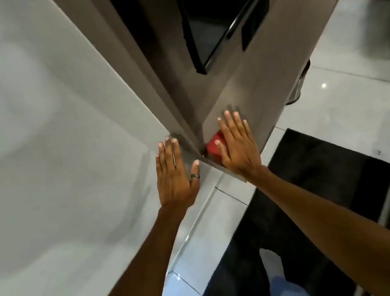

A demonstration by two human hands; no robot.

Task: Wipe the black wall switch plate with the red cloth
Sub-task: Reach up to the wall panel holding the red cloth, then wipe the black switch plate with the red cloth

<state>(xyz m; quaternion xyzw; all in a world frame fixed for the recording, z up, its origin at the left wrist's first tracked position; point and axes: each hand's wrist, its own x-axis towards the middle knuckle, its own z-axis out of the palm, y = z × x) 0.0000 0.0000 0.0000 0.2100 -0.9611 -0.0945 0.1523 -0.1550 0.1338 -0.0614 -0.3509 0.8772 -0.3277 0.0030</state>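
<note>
red cloth (214, 147) flat against brown panel (262, 83)

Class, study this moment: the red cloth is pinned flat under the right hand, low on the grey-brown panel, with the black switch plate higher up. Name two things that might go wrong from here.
1. The red cloth is only pressed under the flat right hand, not gripped, so it may slip and drop when lifted.
2. The black rectangular switch plate sits well above; reaching up, the cloth may brush the black glossy screen beside it instead.
</note>
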